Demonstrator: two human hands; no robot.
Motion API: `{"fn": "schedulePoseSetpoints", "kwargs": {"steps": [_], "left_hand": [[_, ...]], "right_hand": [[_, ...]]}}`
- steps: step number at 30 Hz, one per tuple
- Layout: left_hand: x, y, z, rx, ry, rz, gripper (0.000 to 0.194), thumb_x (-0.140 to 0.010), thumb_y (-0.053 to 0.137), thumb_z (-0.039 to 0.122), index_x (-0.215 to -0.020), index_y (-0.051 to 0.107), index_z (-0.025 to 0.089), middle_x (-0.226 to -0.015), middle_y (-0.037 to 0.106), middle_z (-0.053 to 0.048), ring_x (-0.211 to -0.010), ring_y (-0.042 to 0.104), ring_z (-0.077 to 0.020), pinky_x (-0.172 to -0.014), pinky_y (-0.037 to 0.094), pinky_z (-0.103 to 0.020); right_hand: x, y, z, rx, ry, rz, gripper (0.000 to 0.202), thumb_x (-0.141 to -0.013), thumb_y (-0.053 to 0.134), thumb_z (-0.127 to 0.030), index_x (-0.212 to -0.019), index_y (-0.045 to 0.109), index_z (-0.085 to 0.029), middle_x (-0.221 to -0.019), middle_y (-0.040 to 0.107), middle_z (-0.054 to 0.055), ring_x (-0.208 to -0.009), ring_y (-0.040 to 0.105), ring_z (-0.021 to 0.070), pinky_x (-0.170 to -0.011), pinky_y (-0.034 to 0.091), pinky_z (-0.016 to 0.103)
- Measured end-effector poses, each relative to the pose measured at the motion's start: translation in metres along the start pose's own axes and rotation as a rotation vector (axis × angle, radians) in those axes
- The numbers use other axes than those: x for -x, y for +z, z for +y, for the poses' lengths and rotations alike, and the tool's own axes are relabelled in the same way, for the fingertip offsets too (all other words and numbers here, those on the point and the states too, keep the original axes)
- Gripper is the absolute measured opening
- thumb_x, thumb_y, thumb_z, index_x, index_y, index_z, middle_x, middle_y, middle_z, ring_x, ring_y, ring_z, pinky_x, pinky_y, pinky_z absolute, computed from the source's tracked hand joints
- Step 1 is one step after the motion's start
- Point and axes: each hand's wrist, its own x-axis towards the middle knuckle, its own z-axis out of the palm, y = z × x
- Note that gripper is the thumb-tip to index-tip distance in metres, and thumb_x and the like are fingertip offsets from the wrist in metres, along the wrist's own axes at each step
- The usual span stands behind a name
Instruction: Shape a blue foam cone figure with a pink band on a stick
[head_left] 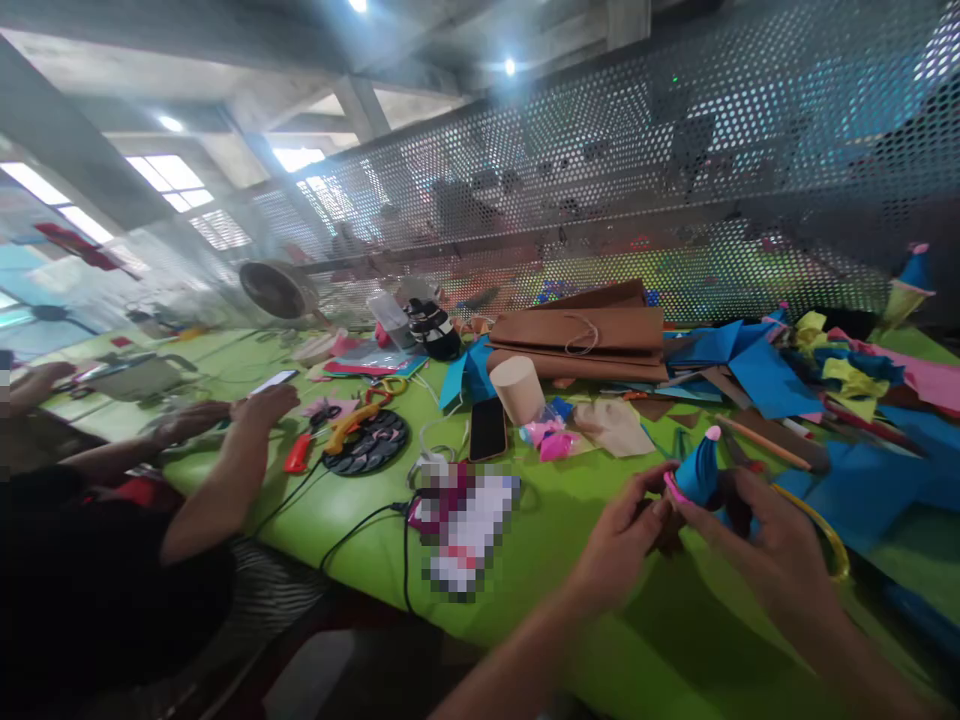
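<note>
Left hand (626,535) and right hand (757,525) both closed around a small blue cone (699,470) with a pink tip, held just above the green worktop (570,520). Fingers (651,480) pinching its pink rim, seemingly. Black phone (488,428) and tan cylinder (517,390) lying beyond. 1 co-worker's arm (225,480) resting at left.

One head-worn camera looks forward and down, close over the green table (337,520), tilted.

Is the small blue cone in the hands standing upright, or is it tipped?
Roughly upright: the blue cone points its pink tip upward, held between the left hand and right hand above the green table.
</note>
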Motion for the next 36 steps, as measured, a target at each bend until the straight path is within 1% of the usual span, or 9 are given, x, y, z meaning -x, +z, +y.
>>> {"fn": "schedulePoseSetpoints", "kwargs": {"steps": [6, 10, 13, 20, 24, 28, 30, 33, 36], "left_hand": [[0.0005, -0.0015, -0.0010, 0.101, -0.061, 0.016, 0.076, -0.086, 0.082, 0.058, -0.145, 0.060, 0.016, -0.093, 0.066, -0.004, -0.068, 0.062, -0.0117, -0.067, 0.053, -0.027], [-0.0002, -0.0015, -0.0023, 0.111, -0.048, 0.032, 0.075, -0.086, 0.082, 0.057, -0.145, 0.060, 0.014, -0.089, 0.067, -0.003, -0.067, 0.063, -0.0120, -0.066, 0.053, -0.027], [-0.0008, -0.0007, -0.0017, 0.095, -0.039, 0.035, 0.074, -0.086, 0.081, 0.057, -0.143, 0.062, 0.014, -0.090, 0.067, -0.004, -0.068, 0.062, -0.0124, -0.067, 0.054, -0.028], [-0.0008, 0.0006, -0.0016, 0.052, -0.007, 0.014, 0.075, -0.087, 0.080, 0.059, -0.144, 0.061, 0.014, -0.087, 0.065, -0.003, -0.067, 0.059, -0.0110, -0.066, 0.052, -0.026], [-0.0009, 0.0003, -0.0047, 0.036, 0.008, 0.012, 0.071, -0.089, 0.078, 0.057, -0.144, 0.061, 0.014, -0.083, 0.064, -0.002, -0.064, 0.057, -0.0098, -0.063, 0.050, -0.025], [-0.0009, -0.0001, -0.0055, 0.047, 0.008, 0.008, 0.073, -0.089, 0.079, 0.057, -0.144, 0.061, 0.013, -0.080, 0.063, -0.001, -0.063, 0.058, -0.0107, -0.062, 0.049, -0.025], [-0.0013, -0.0006, -0.0056, 0.061, -0.009, 0.021, 0.073, -0.087, 0.080, 0.057, -0.142, 0.062, 0.014, -0.085, 0.066, -0.003, -0.065, 0.060, -0.0117, -0.063, 0.051, -0.026], [-0.0024, -0.0020, -0.0061, 0.100, -0.042, 0.047, 0.073, -0.084, 0.083, 0.058, -0.141, 0.064, 0.016, -0.093, 0.068, -0.005, -0.066, 0.063, -0.0128, -0.064, 0.053, -0.028], [-0.0032, -0.0023, -0.0054, 0.133, -0.057, 0.075, 0.076, -0.082, 0.084, 0.058, -0.142, 0.063, 0.016, -0.090, 0.068, -0.004, -0.063, 0.064, -0.0129, -0.063, 0.053, -0.028]], "right_hand": [[-0.0002, -0.0013, 0.0055, 0.038, 0.021, -0.038, 0.034, -0.088, 0.077, -0.056, -0.095, 0.073, -0.023, -0.081, 0.066, 0.001, -0.070, 0.055, 0.0195, -0.060, 0.043, 0.030], [0.0001, -0.0007, 0.0047, 0.022, 0.026, -0.059, 0.031, -0.092, 0.073, -0.053, -0.099, 0.073, -0.023, -0.086, 0.069, 0.002, -0.073, 0.056, 0.0201, -0.062, 0.044, 0.031], [0.0011, -0.0010, 0.0022, 0.040, 0.030, -0.067, 0.031, -0.094, 0.071, -0.053, -0.100, 0.074, -0.023, -0.085, 0.070, 0.002, -0.071, 0.055, 0.0194, -0.061, 0.044, 0.031], [0.0008, -0.0009, -0.0018, 0.040, 0.012, -0.032, 0.033, -0.091, 0.072, -0.056, -0.098, 0.075, -0.023, -0.085, 0.074, 0.003, -0.072, 0.061, 0.0207, -0.060, 0.047, 0.030], [0.0005, -0.0014, -0.0030, 0.039, 0.007, -0.015, 0.034, -0.089, 0.073, -0.058, -0.097, 0.077, -0.025, -0.084, 0.074, 0.003, -0.068, 0.061, 0.0201, -0.060, 0.049, 0.030], [-0.0003, -0.0015, -0.0031, 0.026, 0.027, -0.029, 0.035, -0.090, 0.072, -0.058, -0.099, 0.077, -0.024, -0.088, 0.076, 0.004, -0.075, 0.066, 0.0223, -0.065, 0.051, 0.031], [-0.0014, -0.0011, -0.0021, 0.045, 0.032, -0.025, 0.036, -0.089, 0.073, -0.059, -0.095, 0.077, -0.023, -0.085, 0.075, 0.003, -0.072, 0.064, 0.0220, -0.064, 0.050, 0.032], [-0.0027, -0.0003, 0.0008, 0.078, 0.024, 0.004, 0.039, -0.085, 0.076, -0.062, -0.090, 0.075, -0.023, -0.075, 0.067, 0.001, -0.063, 0.056, 0.0197, -0.058, 0.046, 0.032], [-0.0018, -0.0002, 0.0032, 0.069, 0.025, 0.052, 0.043, -0.082, 0.079, -0.063, -0.098, 0.072, -0.024, -0.077, 0.064, 0.000, -0.060, 0.053, 0.0183, -0.053, 0.043, 0.031]]}}
